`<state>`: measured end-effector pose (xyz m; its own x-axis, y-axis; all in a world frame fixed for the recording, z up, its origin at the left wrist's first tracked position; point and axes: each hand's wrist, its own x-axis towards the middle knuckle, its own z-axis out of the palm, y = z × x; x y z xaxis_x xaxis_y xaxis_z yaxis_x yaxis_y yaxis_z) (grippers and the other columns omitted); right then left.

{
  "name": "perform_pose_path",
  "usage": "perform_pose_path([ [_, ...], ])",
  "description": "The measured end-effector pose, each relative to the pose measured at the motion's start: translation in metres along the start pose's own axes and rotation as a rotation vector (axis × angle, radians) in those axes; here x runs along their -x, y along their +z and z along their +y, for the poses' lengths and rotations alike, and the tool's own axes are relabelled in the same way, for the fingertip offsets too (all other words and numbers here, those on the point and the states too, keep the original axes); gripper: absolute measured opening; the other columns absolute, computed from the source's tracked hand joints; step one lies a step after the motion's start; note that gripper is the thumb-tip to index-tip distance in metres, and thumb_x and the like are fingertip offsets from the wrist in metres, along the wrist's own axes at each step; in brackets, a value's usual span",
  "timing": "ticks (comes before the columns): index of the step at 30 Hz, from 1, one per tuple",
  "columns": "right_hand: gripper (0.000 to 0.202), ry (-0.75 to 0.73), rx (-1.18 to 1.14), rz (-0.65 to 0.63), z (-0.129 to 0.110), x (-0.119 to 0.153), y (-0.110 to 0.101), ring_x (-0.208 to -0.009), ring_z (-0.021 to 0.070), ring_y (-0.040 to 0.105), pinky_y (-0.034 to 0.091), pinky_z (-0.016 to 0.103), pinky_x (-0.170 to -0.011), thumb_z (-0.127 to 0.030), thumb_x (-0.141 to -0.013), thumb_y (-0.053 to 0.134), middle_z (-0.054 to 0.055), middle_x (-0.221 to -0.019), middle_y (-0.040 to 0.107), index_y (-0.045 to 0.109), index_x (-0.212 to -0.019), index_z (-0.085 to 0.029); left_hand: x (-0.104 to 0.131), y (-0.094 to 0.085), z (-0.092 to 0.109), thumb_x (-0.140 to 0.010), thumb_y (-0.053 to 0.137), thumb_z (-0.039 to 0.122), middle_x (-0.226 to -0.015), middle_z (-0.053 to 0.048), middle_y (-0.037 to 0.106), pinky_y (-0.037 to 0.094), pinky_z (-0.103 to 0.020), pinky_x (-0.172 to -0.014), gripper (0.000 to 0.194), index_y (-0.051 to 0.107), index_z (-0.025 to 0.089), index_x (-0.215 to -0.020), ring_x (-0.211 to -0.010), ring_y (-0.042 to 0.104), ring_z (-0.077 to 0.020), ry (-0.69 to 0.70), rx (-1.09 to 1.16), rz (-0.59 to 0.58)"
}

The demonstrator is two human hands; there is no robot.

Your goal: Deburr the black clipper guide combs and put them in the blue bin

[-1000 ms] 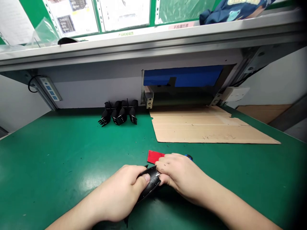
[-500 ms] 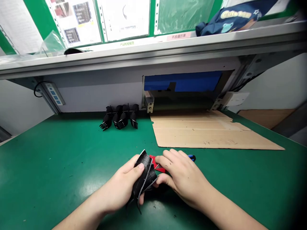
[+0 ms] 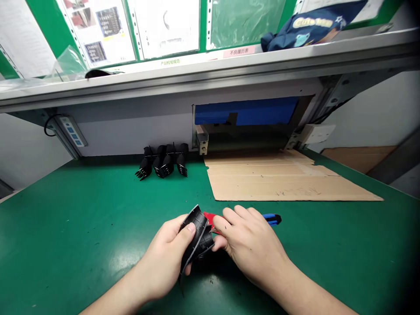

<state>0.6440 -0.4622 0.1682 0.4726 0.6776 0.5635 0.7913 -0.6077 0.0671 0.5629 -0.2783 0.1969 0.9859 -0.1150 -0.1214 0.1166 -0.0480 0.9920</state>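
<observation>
My left hand point(image 3: 172, 249) is closed around curved black plastic parts point(image 3: 196, 227) with thin pale edges, thumb pressed on the inner face. The parts are tilted, and their lower ends are partly hidden by the fingers. Just to the right, my right hand point(image 3: 246, 236) is closed, its thumb and forefinger at the parts' right edge. Between these fingertips a small thin metal blade point(image 3: 213, 230) seems to show, mostly covered. Behind the right hand, a flat red item point(image 3: 208, 217) and a blue and black handle point(image 3: 273, 219) stick out; whether they join is hidden.
Several black fork-ended plastic pieces point(image 3: 164, 161) lie at the back of the green table point(image 3: 82, 210). A flat cardboard sheet point(image 3: 288, 181) covers the back right. Above runs a metal shelf point(image 3: 164, 83) holding a dark blue pouch point(image 3: 308, 26); a power strip point(image 3: 74, 131) is mounted at left.
The blue and black handle shows more to the right of my right hand. The black parts have turned slightly in my left hand, and the view has shifted a little.
</observation>
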Motion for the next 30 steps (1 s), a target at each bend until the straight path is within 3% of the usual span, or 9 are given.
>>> perform_pose_path([
  [6,0.052,0.001,-0.148,-0.136,0.000,0.003,0.007,-0.061,0.0177,0.034,0.020,0.032,-0.060,-0.049,-0.102,0.020,0.002,-0.066,0.049,0.048,-0.071,-0.019,0.002,0.000,0.004,-0.097,0.036,0.044,-0.078,0.000,0.053,0.038,-0.020,-0.052,0.034,0.058,0.017,-0.097,-0.065,0.044,-0.0113,0.035,-0.131,-0.005],
  [10,0.055,-0.009,-0.767,-0.398,0.011,0.000,0.001,-0.060,0.0139,0.038,0.028,0.026,-0.059,-0.061,-0.099,0.020,-0.002,-0.066,0.044,0.040,-0.071,-0.019,0.002,0.000,0.004,-0.096,0.038,0.045,-0.082,0.000,0.052,0.039,-0.019,-0.057,0.033,0.055,0.018,-0.090,-0.069,0.043,-0.0108,0.058,-0.133,0.010],
  [13,0.059,0.070,-1.053,-0.402,0.024,-0.003,-0.007,-0.060,0.0128,0.036,0.030,0.024,-0.056,-0.071,-0.093,0.024,-0.003,-0.066,0.038,0.039,-0.070,-0.018,-0.002,-0.001,0.002,-0.095,0.040,0.048,-0.084,-0.001,0.054,0.040,-0.021,-0.058,0.033,0.056,0.018,-0.096,-0.067,0.045,-0.0112,0.070,-0.043,0.033],
  [15,0.054,0.128,-0.939,-0.380,0.030,-0.003,-0.009,-0.063,0.0132,0.039,0.032,0.024,-0.058,-0.068,-0.090,0.043,-0.002,-0.068,0.043,0.045,-0.071,-0.018,-0.006,-0.004,0.001,-0.094,0.043,0.046,-0.088,-0.001,0.056,0.039,-0.021,-0.057,0.032,0.055,0.019,-0.107,-0.061,0.046,-0.0093,0.045,0.070,0.063],
  [19,0.031,0.106,-0.556,-0.539,0.030,-0.001,-0.006,-0.077,0.0163,0.052,0.037,0.024,-0.064,-0.035,-0.071,0.083,-0.003,-0.086,0.058,0.062,-0.091,-0.023,-0.015,-0.013,-0.002,-0.090,0.050,0.031,-0.104,-0.003,0.059,0.040,-0.020,-0.061,0.034,0.050,0.025,-0.124,-0.062,0.051,-0.0073,-0.070,0.324,0.133],
  [22,0.037,0.077,-0.453,-0.591,0.025,0.001,-0.001,-0.081,0.0185,0.057,0.040,0.026,-0.068,-0.024,-0.069,0.085,-0.003,-0.091,0.060,0.065,-0.100,-0.028,-0.020,-0.016,-0.006,-0.085,0.054,0.025,-0.101,-0.006,0.059,0.042,-0.021,-0.061,0.034,0.054,0.019,-0.119,-0.065,0.052,-0.0090,-0.147,0.425,0.142],
  [26,0.032,0.083,-0.481,-0.579,0.025,0.002,0.001,-0.082,0.0180,0.058,0.041,0.025,-0.069,-0.023,-0.072,0.082,-0.003,-0.091,0.061,0.066,-0.099,-0.028,-0.024,-0.018,-0.009,-0.084,0.056,0.024,-0.095,-0.009,0.060,0.041,-0.020,-0.061,0.032,0.057,0.012,-0.114,-0.065,0.048,-0.0083,-0.197,0.431,0.173],
  [28,0.030,0.096,-0.506,-0.489,0.026,0.003,-0.001,-0.079,0.0173,0.056,0.041,0.025,-0.067,-0.024,-0.075,0.080,-0.002,-0.088,0.060,0.065,-0.100,-0.026,-0.024,-0.020,-0.010,-0.085,0.055,0.024,-0.104,-0.008,0.060,0.041,-0.020,-0.062,0.037,0.053,0.016,-0.122,-0.068,0.049,-0.0085,-0.159,0.357,0.179],
  [30,0.018,0.082,-0.511,-0.296,0.025,0.003,-0.004,-0.073,0.0160,0.053,0.039,0.026,-0.065,-0.029,-0.083,0.072,0.001,-0.083,0.057,0.064,-0.097,-0.022,-0.022,-0.021,-0.010,-0.086,0.055,0.025,-0.107,-0.005,0.060,0.041,-0.022,-0.065,0.047,0.044,0.024,-0.133,-0.068,0.050,-0.0087,-0.113,0.203,0.135],
])
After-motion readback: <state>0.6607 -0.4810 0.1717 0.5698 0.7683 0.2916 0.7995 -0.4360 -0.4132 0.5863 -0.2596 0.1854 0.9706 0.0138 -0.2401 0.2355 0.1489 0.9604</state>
